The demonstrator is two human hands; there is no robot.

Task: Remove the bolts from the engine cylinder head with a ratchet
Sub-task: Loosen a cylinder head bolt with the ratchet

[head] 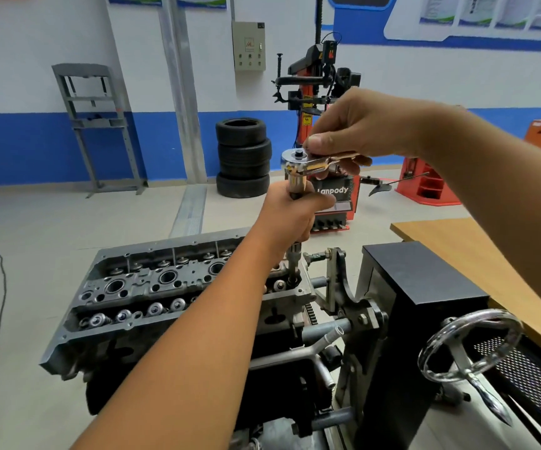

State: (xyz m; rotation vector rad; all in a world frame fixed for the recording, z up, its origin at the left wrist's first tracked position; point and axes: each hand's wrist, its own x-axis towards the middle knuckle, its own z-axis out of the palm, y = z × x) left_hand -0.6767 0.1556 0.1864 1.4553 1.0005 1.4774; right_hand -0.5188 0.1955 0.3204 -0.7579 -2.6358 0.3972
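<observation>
The grey engine cylinder head (152, 287) lies on an engine stand, its valve springs and spark plug wells facing up. A chrome ratchet (298, 160) stands high above the head's right end on a long vertical extension bar (295, 258) that reaches down into a bolt hole. My left hand (290, 216) is wrapped around the extension's upper part. My right hand (356, 131) grips the ratchet handle just right of its round head, thumb on top. The bolt itself is hidden in the hole under the socket.
The black engine stand (402, 306) with a chrome hand wheel (470, 345) sits right of the head. A wooden bench (477, 251) runs along the right. Behind stand stacked tyres (243, 157), a red tyre changer (330, 92) and a grey press frame (93, 118).
</observation>
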